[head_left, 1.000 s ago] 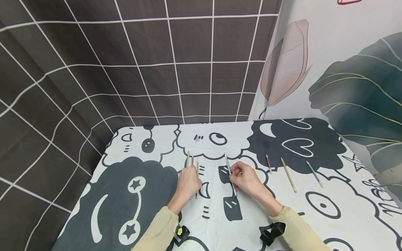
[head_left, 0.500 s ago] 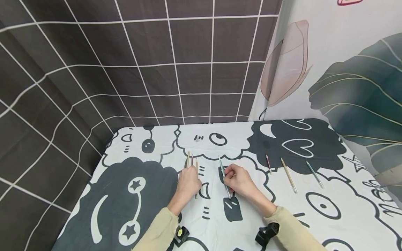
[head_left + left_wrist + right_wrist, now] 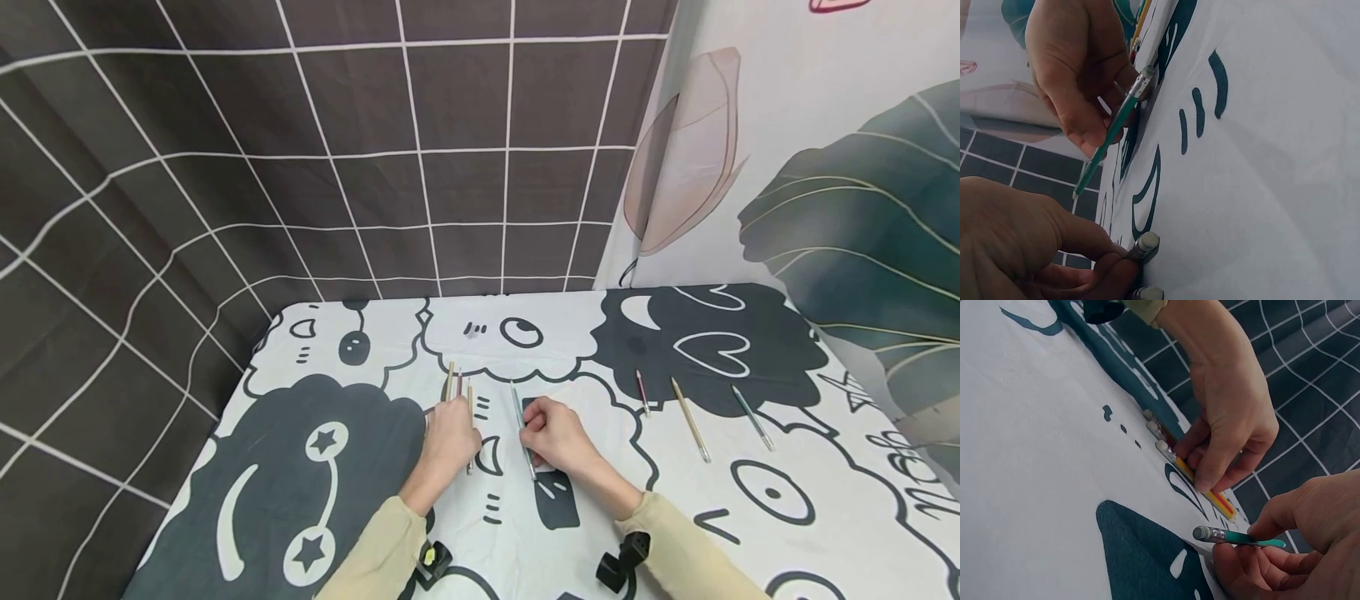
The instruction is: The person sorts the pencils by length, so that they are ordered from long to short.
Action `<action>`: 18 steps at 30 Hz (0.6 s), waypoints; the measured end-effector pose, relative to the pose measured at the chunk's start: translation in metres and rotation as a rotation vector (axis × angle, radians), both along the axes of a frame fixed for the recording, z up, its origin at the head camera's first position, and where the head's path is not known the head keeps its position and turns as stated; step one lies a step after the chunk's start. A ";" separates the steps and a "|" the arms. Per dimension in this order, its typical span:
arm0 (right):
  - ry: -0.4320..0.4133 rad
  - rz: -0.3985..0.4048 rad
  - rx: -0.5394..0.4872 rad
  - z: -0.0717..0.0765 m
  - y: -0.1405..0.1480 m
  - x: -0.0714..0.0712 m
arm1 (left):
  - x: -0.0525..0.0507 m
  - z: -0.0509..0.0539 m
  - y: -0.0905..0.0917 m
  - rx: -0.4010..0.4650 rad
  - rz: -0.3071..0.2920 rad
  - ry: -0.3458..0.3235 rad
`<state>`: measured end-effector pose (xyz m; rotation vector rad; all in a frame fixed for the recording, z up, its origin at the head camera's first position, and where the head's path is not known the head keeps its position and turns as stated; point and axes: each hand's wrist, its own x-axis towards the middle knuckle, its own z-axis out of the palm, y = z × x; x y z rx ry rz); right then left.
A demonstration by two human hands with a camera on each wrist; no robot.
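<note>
Seven pencils (image 3: 517,406) over cartoon-print cloth (image 3: 270,442), dark white-gridded drape (image 3: 457,100) beyond.

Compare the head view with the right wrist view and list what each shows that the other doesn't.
Only the head view: a loose red pencil, a loose yellow pencil and a loose green pencil to the right, plus the leaf-print backdrop.

Only the right wrist view: three distinct pale erasers by the left hand.

Both: the right hand pinching a green pencil, the left hand holding a yellow pencil, the cartoon-print cloth and the dark gridded curtain.
</note>
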<state>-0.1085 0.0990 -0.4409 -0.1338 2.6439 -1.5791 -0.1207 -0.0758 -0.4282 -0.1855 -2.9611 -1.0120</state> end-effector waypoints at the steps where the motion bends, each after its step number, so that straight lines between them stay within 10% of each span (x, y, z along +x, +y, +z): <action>1: -0.001 0.002 0.001 0.000 -0.001 0.000 | 0.000 0.000 0.000 0.001 -0.001 0.000; 18: -0.054 0.023 0.031 0.001 -0.021 -0.005 | 0.000 0.000 -0.001 -0.040 -0.024 0.030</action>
